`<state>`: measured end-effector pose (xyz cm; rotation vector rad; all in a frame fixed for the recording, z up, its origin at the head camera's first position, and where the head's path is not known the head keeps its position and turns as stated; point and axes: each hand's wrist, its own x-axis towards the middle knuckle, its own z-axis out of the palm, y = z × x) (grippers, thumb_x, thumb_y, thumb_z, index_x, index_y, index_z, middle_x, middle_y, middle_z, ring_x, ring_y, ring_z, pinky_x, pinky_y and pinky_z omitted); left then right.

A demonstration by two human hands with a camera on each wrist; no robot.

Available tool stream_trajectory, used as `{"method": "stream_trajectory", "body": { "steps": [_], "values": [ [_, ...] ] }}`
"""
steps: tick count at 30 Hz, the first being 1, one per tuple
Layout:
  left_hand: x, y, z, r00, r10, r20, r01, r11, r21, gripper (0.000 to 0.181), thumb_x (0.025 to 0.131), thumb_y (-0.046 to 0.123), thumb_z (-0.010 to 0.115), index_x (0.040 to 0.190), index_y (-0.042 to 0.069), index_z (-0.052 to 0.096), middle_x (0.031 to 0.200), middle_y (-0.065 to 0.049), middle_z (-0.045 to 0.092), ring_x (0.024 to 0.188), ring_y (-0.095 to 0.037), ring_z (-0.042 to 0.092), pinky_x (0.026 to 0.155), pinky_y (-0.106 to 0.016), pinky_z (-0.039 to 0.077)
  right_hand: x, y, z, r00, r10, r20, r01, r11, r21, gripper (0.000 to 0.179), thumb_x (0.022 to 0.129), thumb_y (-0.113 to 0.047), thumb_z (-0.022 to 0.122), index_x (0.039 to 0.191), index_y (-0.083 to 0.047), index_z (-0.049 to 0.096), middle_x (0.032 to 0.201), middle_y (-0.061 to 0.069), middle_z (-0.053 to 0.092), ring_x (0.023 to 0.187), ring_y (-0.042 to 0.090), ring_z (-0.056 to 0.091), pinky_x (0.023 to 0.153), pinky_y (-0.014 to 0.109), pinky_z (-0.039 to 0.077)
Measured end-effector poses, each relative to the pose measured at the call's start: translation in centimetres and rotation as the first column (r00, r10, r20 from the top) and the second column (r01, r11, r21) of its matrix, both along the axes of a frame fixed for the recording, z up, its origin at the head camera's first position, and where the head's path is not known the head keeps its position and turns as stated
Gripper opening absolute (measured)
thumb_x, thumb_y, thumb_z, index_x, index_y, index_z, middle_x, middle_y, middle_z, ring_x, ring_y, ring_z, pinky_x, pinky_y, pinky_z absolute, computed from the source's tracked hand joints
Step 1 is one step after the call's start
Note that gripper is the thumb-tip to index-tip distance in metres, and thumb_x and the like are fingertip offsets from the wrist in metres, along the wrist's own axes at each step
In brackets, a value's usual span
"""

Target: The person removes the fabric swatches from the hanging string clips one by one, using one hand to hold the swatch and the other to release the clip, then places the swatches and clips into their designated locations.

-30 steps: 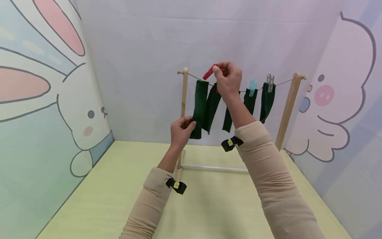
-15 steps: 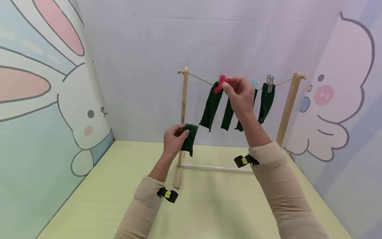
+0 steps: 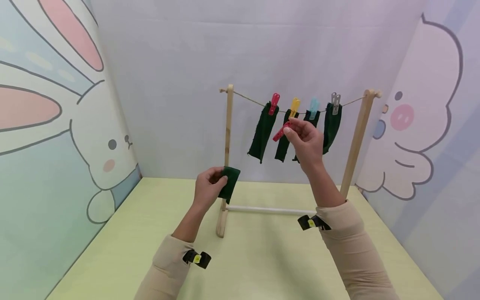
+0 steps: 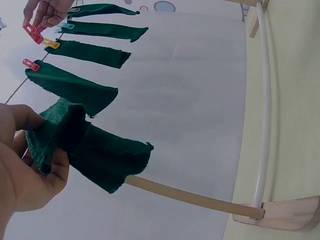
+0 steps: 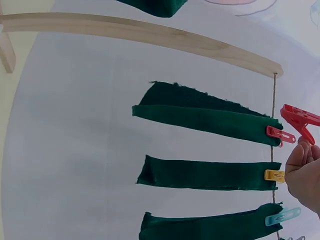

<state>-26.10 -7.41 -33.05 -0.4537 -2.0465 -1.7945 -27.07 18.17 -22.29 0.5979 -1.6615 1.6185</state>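
My left hand (image 3: 208,188) pinches a dark green cloth strip (image 3: 230,182), below and left of the clothesline (image 3: 249,100). In the left wrist view this strip (image 4: 111,156) droops, bent over between thumb and fingers. My right hand (image 3: 310,145) holds a red clothespin (image 3: 279,134) in front of the hanging cloths. Several similar green strips hang from the line. A second red clothespin (image 3: 274,103) grips the leftmost hanging strip (image 3: 263,135); a yellow clothespin (image 3: 295,107), a light blue clothespin (image 3: 314,108) and a grey clothespin (image 3: 335,104) sit on those to its right.
The line runs between a left wooden post (image 3: 228,125) and a right wooden post (image 3: 358,146). A white bar (image 3: 270,210) joins them low down, above the pale yellow table (image 3: 255,258). Walls with cartoon animals stand on both sides, a plain pale wall (image 3: 180,83) behind.
The green strip, earlier upright by the line's left end, has come down and left with my left hand and now droops. My right hand has moved down and right, still holding the red clothespin.
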Motion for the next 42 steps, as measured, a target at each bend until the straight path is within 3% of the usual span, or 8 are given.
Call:
{"method": "stream_trajectory", "body": {
  "steps": [4, 11, 14, 19, 26, 31, 36, 42],
  "values": [
    [0.6, -0.3, -0.5, 0.999, -0.002, 0.034, 0.002, 1.0, -0.002, 0.023, 0.086, 0.002, 0.064, 0.108, -0.003, 0.065, 0.094, -0.016, 0.064, 0.08, -0.024, 0.059, 0.068, -0.041, 0.053, 0.2, 0.5, -1.4, 1.0, 0.0, 0.023, 0.0, 1.0, 0.02, 0.034, 0.087, -0.016, 0.067, 0.113, 0.006, 0.062, 0.09, 0.003, 0.066, 0.078, 0.018, 0.056, 0.069, 0.019, 0.049],
    [3.4, -0.5, 0.8, 0.999, 0.029, 0.042, -0.027, 0.998, -0.05, 0.023, 0.085, -0.005, 0.059, 0.107, -0.01, 0.062, 0.094, -0.02, 0.063, 0.079, -0.026, 0.059, 0.07, -0.041, 0.052, 1.0, 1.1, -3.1, 0.996, -0.03, 0.083, 0.025, 0.998, 0.054, 0.03, 0.086, -0.011, 0.067, 0.111, 0.005, 0.063, 0.091, 0.002, 0.066, 0.077, 0.018, 0.056, 0.067, 0.02, 0.049],
    [3.7, -0.9, 0.6, 0.997, 0.035, 0.064, -0.031, 0.998, -0.061, 0.023, 0.085, -0.006, 0.058, 0.107, -0.01, 0.062, 0.095, -0.021, 0.063, 0.08, -0.025, 0.058, 0.07, -0.039, 0.052, 1.3, 1.5, -3.9, 0.994, -0.029, 0.104, 0.023, 0.998, 0.061, 0.027, 0.086, -0.01, 0.066, 0.11, 0.005, 0.063, 0.09, 0.001, 0.065, 0.076, 0.017, 0.056, 0.066, 0.019, 0.048],
    [3.6, -1.7, -0.5, 0.996, 0.053, 0.079, -0.048, 0.997, -0.059, 0.023, 0.085, -0.005, 0.06, 0.106, -0.011, 0.063, 0.097, -0.021, 0.063, 0.082, -0.026, 0.059, 0.071, -0.039, 0.053, 1.8, 2.1, -5.3, 0.992, -0.003, 0.124, -0.005, 0.998, 0.06, 0.026, 0.086, -0.007, 0.066, 0.109, 0.007, 0.062, 0.09, 0.001, 0.066, 0.075, 0.017, 0.057, 0.066, 0.02, 0.049],
    [1.4, -3.2, -3.7, 0.988, 0.08, 0.132, -0.078, 0.997, -0.023, 0.021, 0.084, 0.001, 0.066, 0.104, -0.003, 0.067, 0.098, -0.015, 0.065, 0.083, -0.022, 0.06, 0.072, -0.034, 0.052, 2.3, 3.1, -7.0, 0.986, -0.011, 0.167, 0.002, 0.998, 0.056, 0.026, 0.086, -0.005, 0.065, 0.108, 0.008, 0.061, 0.088, 0.001, 0.065, 0.075, 0.016, 0.058, 0.066, 0.02, 0.049],
    [1.1, -4.1, -4.5, 0.986, 0.1, 0.136, -0.095, 0.994, -0.045, 0.019, 0.084, 0.002, 0.066, 0.102, -0.003, 0.068, 0.094, -0.013, 0.065, 0.08, -0.02, 0.059, 0.069, -0.029, 0.05, 2.7, 4.0, -8.3, 0.974, -0.025, 0.225, 0.01, 0.998, 0.068, 0.025, 0.088, -0.007, 0.065, 0.107, 0.009, 0.06, 0.088, 0.0, 0.065, 0.074, 0.015, 0.055, 0.064, 0.018, 0.048],
    [2.7, -4.7, -3.4, 0.98, 0.128, 0.152, -0.114, 0.989, -0.094, 0.022, 0.085, 0.0, 0.061, 0.106, -0.008, 0.064, 0.096, -0.018, 0.063, 0.079, -0.022, 0.057, 0.069, -0.035, 0.052, 3.3, 4.8, -9.8, 0.955, -0.036, 0.294, 0.01, 0.996, 0.09, 0.028, 0.089, -0.011, 0.064, 0.109, 0.009, 0.059, 0.089, -0.001, 0.064, 0.073, 0.014, 0.054, 0.064, 0.018, 0.048],
    [1.3, -6.7, -6.0, 0.966, 0.161, 0.202, -0.145, 0.985, -0.092, 0.024, 0.085, 0.004, 0.062, 0.108, 0.0, 0.066, 0.099, -0.015, 0.063, 0.083, -0.025, 0.057, 0.071, -0.04, 0.052, 3.9, 5.7, -11.7, 0.936, -0.032, 0.351, -0.003, 0.995, 0.099, 0.032, 0.089, -0.012, 0.063, 0.114, 0.007, 0.057, 0.089, -0.002, 0.064, 0.075, 0.013, 0.054, 0.066, 0.017, 0.048]
  ]
}}
